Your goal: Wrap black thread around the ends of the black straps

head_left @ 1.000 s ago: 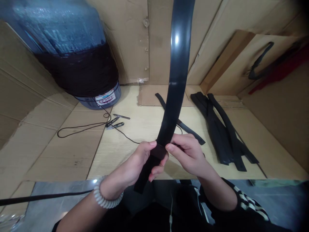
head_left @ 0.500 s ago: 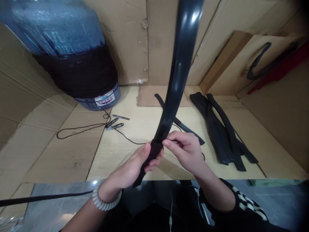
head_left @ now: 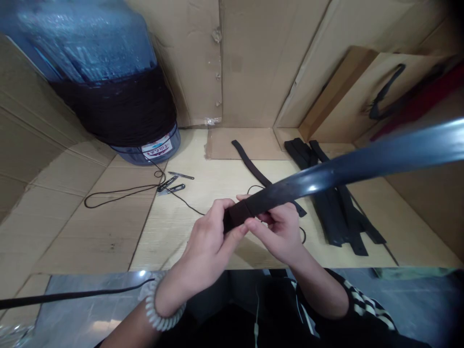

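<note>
Cardboard sheets [head_left: 250,63] wall in the back and sides of a pale wood-grain board [head_left: 170,241], whose near edge crosses the lower part of the frame above a grey sheet [head_left: 79,299]. At upper left stands a big blue water jug [head_left: 87,43], its middle wrapped in dark cord [head_left: 116,108]. Both hands grip a long black strap [head_left: 348,169] over the middle of the board. The left hand [head_left: 206,246] is curled around the strap's dark end and the right hand [head_left: 279,232] pinches just beside it, so the fingers hide part of that end. The strap rises rightward and runs off the right edge, its far end cut off. A loose strap [head_left: 264,181] lies just beyond the right hand, and a pile of black strips [head_left: 337,203] sits farther right. Open board stretches left of the hands toward a thin black cord [head_left: 123,191] and small snips [head_left: 168,186].
</note>
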A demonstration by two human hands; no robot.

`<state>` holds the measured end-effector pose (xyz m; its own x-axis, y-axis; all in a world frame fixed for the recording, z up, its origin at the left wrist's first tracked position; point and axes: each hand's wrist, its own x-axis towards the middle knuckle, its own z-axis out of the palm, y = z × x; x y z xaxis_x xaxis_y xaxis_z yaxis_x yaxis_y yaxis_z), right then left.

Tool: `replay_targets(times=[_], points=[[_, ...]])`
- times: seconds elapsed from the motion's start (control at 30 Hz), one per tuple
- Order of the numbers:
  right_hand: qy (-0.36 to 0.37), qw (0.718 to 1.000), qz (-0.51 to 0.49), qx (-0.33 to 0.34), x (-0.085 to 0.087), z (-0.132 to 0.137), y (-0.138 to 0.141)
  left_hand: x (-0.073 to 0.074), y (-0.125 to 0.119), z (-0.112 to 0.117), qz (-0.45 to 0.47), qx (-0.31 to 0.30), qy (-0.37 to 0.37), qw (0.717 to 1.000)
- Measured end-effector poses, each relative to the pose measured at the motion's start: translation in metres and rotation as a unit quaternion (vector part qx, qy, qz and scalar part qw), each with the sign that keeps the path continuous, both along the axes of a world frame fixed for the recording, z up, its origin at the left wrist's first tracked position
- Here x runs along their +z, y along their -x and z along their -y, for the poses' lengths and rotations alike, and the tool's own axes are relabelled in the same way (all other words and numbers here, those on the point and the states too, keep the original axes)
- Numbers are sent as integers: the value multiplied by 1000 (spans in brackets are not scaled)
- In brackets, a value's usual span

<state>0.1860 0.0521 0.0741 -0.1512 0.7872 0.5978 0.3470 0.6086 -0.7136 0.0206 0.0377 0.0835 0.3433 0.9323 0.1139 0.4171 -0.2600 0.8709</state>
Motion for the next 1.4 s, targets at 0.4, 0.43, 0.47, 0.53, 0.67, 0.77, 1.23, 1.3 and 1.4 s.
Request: replay_targets(times=[0.4, 0.43, 0.47, 0.53, 0.67, 0.77, 1.23, 1.3, 1.4], points=[[51, 996, -41, 57, 1, 5, -1, 7, 13, -7, 113, -49, 108, 986], [61, 993, -46, 88, 1, 5, -2, 8, 18, -10, 150, -101, 185, 966], [75, 988, -54, 122, 1, 4, -2, 9, 21, -13, 179, -157, 249, 939], [108, 975, -69, 182, 1, 3, -3, 7, 23, -17, 204, -223, 349, 887], [135, 972, -77, 178, 1, 0, -2, 2, 15, -16, 269, -181, 388, 863], [112, 987, -67, 91, 3, -2, 0, -3, 7, -11, 301, -138, 357, 874], [115, 991, -28, 70, -3, -6, -3, -4, 14, -13, 207, -107, 272, 934], [133, 989, -3, 66, -5, -7, -4, -4, 16, -13, 123, -77, 195, 970], [135, 988, 16, 79, -9, -8, -6, -3, 15, -13, 15, -25, 84, 996]])
